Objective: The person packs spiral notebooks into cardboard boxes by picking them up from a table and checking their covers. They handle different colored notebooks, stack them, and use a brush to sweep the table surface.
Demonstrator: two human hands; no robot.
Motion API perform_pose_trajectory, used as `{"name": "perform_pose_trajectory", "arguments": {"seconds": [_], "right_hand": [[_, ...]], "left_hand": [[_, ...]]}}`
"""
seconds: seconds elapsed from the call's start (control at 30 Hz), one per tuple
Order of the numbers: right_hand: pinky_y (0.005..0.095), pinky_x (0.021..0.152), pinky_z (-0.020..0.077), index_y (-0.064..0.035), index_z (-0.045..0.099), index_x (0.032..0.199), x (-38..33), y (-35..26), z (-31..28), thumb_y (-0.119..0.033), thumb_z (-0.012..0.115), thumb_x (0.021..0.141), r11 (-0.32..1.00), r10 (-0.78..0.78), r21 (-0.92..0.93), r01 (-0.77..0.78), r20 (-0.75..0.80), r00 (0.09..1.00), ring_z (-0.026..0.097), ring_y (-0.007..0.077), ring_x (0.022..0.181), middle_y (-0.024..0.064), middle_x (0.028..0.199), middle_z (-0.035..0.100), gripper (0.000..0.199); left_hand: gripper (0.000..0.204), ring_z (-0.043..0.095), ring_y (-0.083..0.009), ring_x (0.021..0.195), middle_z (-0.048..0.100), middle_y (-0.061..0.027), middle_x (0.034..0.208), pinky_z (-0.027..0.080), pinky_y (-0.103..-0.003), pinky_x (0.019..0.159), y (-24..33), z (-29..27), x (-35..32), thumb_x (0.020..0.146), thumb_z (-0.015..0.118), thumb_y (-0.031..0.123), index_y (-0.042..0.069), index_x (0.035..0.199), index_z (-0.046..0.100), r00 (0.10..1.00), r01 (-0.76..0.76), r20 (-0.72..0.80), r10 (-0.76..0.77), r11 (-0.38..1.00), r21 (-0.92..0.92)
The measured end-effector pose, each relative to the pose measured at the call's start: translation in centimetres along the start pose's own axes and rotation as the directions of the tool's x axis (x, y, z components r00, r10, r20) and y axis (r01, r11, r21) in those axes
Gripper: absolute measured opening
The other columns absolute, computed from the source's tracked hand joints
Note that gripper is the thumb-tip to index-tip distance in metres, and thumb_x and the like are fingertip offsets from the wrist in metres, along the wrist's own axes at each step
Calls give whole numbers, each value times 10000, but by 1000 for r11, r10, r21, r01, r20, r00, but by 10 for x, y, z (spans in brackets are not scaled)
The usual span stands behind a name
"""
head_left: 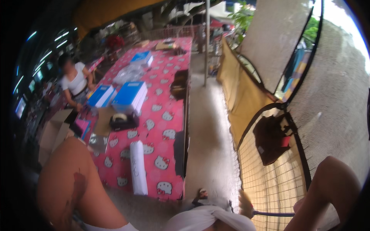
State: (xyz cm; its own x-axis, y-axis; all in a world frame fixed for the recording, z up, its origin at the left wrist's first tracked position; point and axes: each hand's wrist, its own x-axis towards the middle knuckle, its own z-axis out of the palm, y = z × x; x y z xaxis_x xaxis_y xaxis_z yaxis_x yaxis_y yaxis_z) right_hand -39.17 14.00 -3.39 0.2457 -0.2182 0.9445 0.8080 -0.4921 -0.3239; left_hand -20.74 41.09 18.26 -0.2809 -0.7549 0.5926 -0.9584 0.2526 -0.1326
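In the head view, your bent left arm (pixel 58 173) is at eight o'clock, right arm (pixel 333 175) at four; both hands are out of sight, so I cannot tell how your fingers stand; the white roll (pixel 138 169) lies on the pink table (pixel 175 117), toward seven; the tape dispenser (pixel 124 122) sits at nine.

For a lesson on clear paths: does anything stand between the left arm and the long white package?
Nothing visible does: only pink patterned tablecloth shows between the left arm and the long white package. The left hand is out of view, so its path cannot be judged.
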Motion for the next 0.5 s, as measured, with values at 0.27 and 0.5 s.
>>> {"name": "perform_pose_trajectory", "arguments": {"seconds": [0.27,0.5], "right_hand": [[437,1106,312,-112,533,1373,55,95,-37,-442,675,886,954,-115,287,89,75,990,487,335,1269,171,1348,539,606],[433,1095,315,-132,555,1358,138,178,-79,-484,673,887,729,-313,631,264,-35,949,500,331,1250,165,1324,559,600]], "left_hand": [[1058,250,-487,1422,297,-315,1525,232,-614,1147,-21,36,15,787,732,556,93,1565,185,987,157,-48,-153,983,97],[1100,210,-497,1444,269,-321,1542,207,-621,1155,-73,119,-36,766,757,552,113,1580,161,684,719,-301,-665,685,120]]}}
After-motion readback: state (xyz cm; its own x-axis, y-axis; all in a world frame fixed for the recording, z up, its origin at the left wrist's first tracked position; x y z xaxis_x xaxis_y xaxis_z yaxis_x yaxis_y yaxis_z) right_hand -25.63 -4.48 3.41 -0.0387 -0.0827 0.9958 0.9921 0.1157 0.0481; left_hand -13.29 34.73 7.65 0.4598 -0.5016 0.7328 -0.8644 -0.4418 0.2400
